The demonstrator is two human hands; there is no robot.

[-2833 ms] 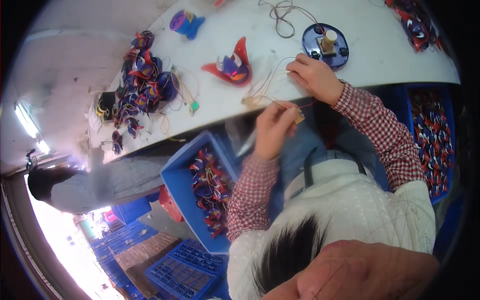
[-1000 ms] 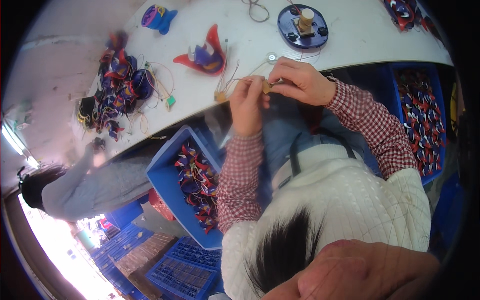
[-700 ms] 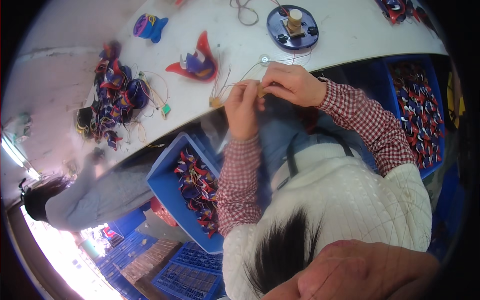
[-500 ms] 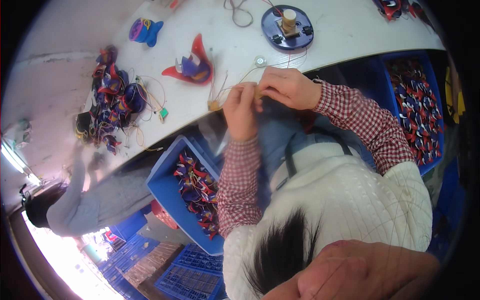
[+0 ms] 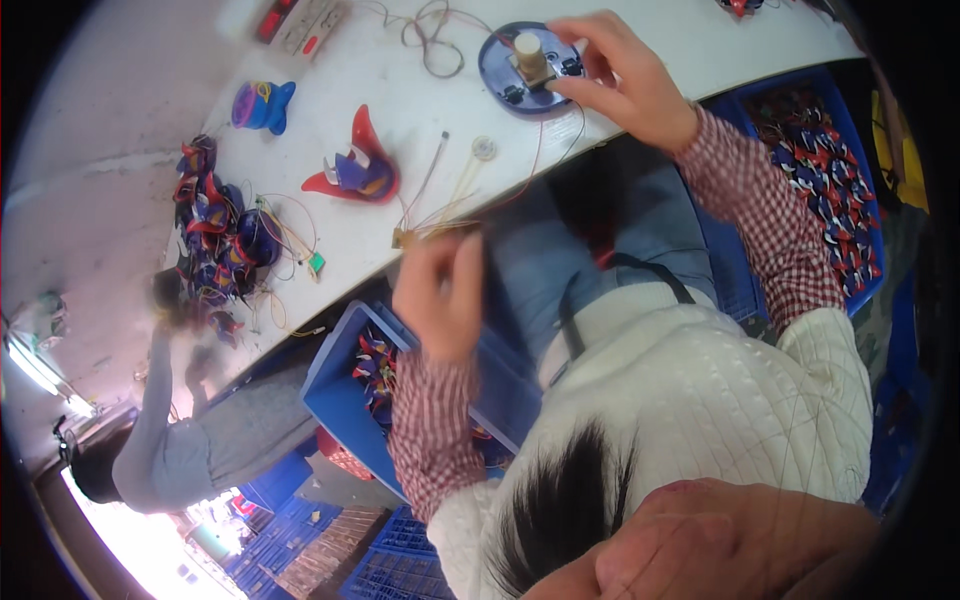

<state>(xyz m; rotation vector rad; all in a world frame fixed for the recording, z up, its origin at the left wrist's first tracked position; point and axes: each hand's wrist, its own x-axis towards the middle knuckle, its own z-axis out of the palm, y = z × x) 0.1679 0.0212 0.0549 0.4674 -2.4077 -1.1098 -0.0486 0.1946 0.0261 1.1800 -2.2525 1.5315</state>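
Note:
My right hand [image 5: 640,78] reaches around the right edge of a round dark-blue base [image 5: 497,78]. Thumb and fingers are spread at its rim, and a pale cylinder [image 5: 530,58] stands in its middle. Slightly blurred, my left hand [image 5: 440,300] is held at the table's front edge, thumb apart from the fingers, with nothing visible in it. Just beyond it lies a small brown board [image 5: 402,238] with thin wires. A small round whitish disc [image 5: 484,148] is on the table between my hands. Farther left sits a red and purple horned toy part [image 5: 365,175].
More purple and red parts with wires [image 5: 215,220] are heaped at the table's left. A blue and purple piece [image 5: 262,106] stands behind. Blue bins of similar parts flank me, left [image 5: 340,400] and right [image 5: 740,130]. Another person [image 5: 220,440] works at the far left.
My hands have separated from their close hold over the table edge. The right moved up and right to the round base; the left dropped back toward me. The view shifted slightly.

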